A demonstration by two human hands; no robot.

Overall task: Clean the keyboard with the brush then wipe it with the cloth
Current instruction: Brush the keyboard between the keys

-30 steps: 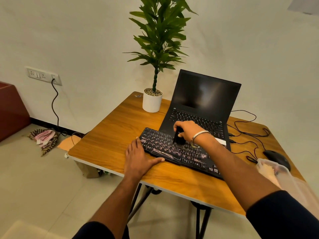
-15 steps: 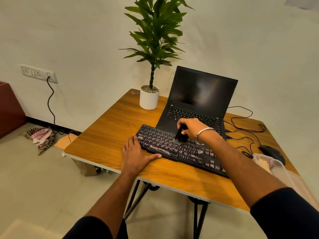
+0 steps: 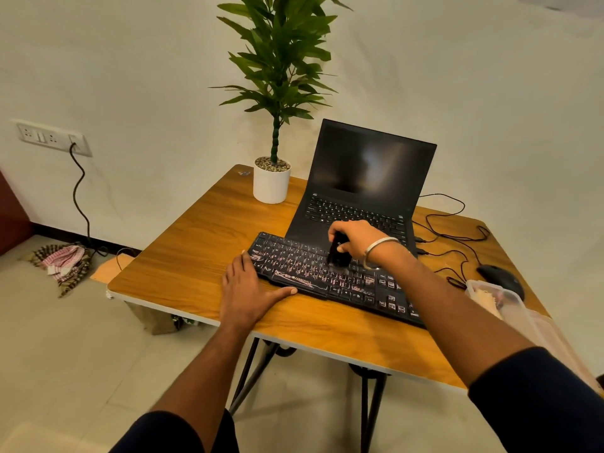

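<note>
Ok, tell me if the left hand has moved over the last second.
No. The left hand still lies flat on the table against the keyboard's left end, as before.

I count two hands: my left hand [image 3: 245, 291] and my right hand [image 3: 354, 237]. One brush [image 3: 339, 253] sits inside my right fingers. One keyboard [image 3: 313, 274] lies under them, its left end touching my left fingertips. Beyond my right fingers stands one laptop [image 3: 366, 178]. Beyond my left fingers is one potted plant [image 3: 272, 183]. To the right of my right wrist I see one mouse [image 3: 500, 279] and one plastic box [image 3: 510, 305]. All rest on one table [image 3: 196, 256]. One bracelet [image 3: 376, 250] is on that wrist.
</note>
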